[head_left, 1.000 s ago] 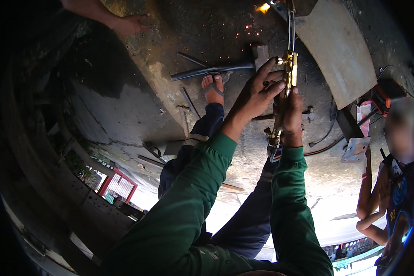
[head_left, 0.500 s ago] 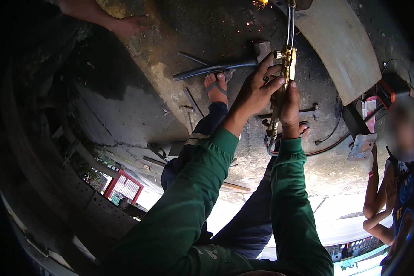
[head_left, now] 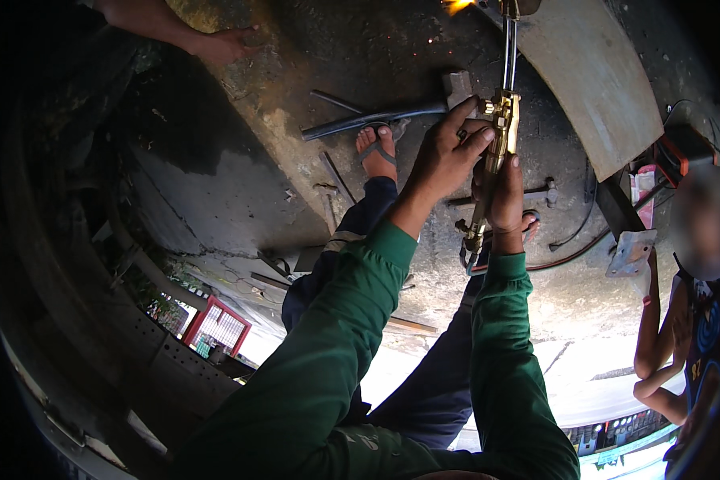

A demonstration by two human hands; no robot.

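Note:
A brass cutting torch (head_left: 506, 128) with long metal tubes points away from me. My right hand (head_left: 507, 202) is closed around its handle. My left hand (head_left: 444, 164) pinches at the torch body, its index finger by a small brass valve knob (head_left: 486, 106) and its thumb on the near side. An orange-yellow flame (head_left: 458, 6) burns at the upper edge, left of the torch's far end. The very tip is cut off by the frame. Hoses (head_left: 568, 261) run over the ground near the handle's rear end.
A curved metal plate (head_left: 592, 80) lies at far right. Around my sandalled foot (head_left: 378, 152) are a dark bar (head_left: 376, 122), a metal block (head_left: 458, 86) and a hammer (head_left: 550, 192). A co-worker's hand (head_left: 228, 46) rests at upper left; another person (head_left: 700, 344) is at right.
The torch and my right hand have drawn slightly toward me. The flame at the upper edge looks larger and yellower, with fewer sparks on the ground.

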